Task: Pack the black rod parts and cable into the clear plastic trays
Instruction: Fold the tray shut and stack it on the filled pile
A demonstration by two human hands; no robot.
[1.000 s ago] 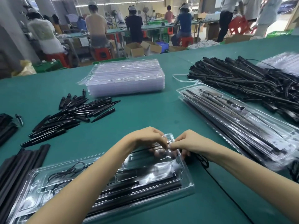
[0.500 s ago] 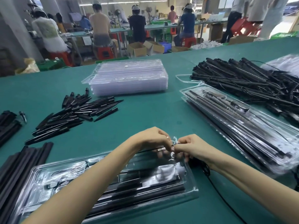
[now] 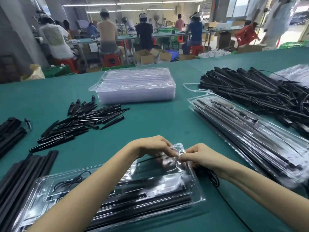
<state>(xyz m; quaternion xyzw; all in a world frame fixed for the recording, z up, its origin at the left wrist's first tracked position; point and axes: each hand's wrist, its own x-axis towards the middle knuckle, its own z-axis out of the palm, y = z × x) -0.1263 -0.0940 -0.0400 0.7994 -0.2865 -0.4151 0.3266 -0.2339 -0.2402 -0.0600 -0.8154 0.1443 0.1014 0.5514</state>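
A clear plastic tray [image 3: 195, 196] lies in front of me on the green table, filled with black rods [image 3: 147, 205] and a thin black cable [image 3: 71, 182] at its left end. My left hand [image 3: 150, 146] and my right hand [image 3: 199, 156] meet at the tray's far right end. Both pinch the clear plastic edge there, fingertips almost touching. A black cable [image 3: 215, 180] coils on the table under my right wrist.
Stacked empty clear trays [image 3: 137, 84] sit at the back centre. Filled trays [image 3: 247, 131] lie at the right, beside a heap of black rods with cables [image 3: 260, 91]. Pointed black tips [image 3: 80, 121] are scattered at the left; long black rods [image 3: 21, 174] lie at the near left.
Both hands have stayed at the tray's right end, shifting slightly as they work the plastic edge. The tray end has lifted a little toward the fingers.
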